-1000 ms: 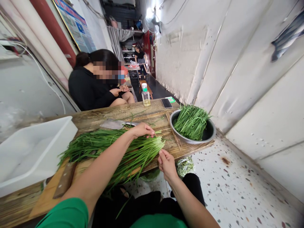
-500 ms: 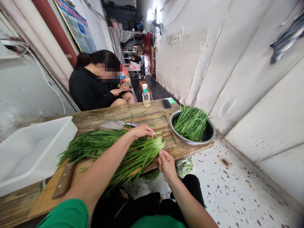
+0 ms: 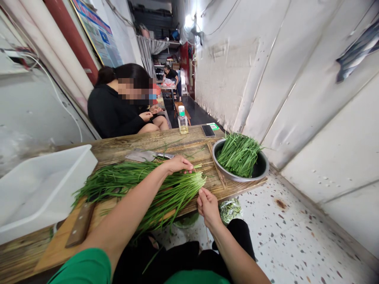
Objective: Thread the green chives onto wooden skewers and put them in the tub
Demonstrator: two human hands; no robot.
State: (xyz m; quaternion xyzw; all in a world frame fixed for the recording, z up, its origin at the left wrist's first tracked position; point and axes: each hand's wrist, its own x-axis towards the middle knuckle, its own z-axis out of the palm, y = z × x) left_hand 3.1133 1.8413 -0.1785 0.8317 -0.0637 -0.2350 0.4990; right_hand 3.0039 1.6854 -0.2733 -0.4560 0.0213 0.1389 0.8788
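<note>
A large bunch of green chives (image 3: 180,193) lies across the table, its pale cut ends pointing right. My left hand (image 3: 179,164) reaches over the bunch, with finger and thumb pinched on a few chive stems at the far side of the pale ends. At the near side, my right hand (image 3: 209,206) pinches the tip of a chive stem; its other fingers are curled in. Under the leafy end is a wooden cutting board (image 3: 56,244). A cleaver (image 3: 142,155) lies flat behind the bunch, and a wooden handle (image 3: 80,224) rests on the board.
A grey basin (image 3: 265,165) of chives stands on the wooden table (image 3: 133,136) at right, beside thin sticks (image 3: 217,165). Behind are a bottle (image 3: 182,120) and phone (image 3: 208,131). A white tub (image 3: 68,173) is at left. A person (image 3: 112,106) sits across; another stands farther back.
My hands and the chives stay almost where they were. The camera view has shifted very slightly. The person at the back has raised their head.
</note>
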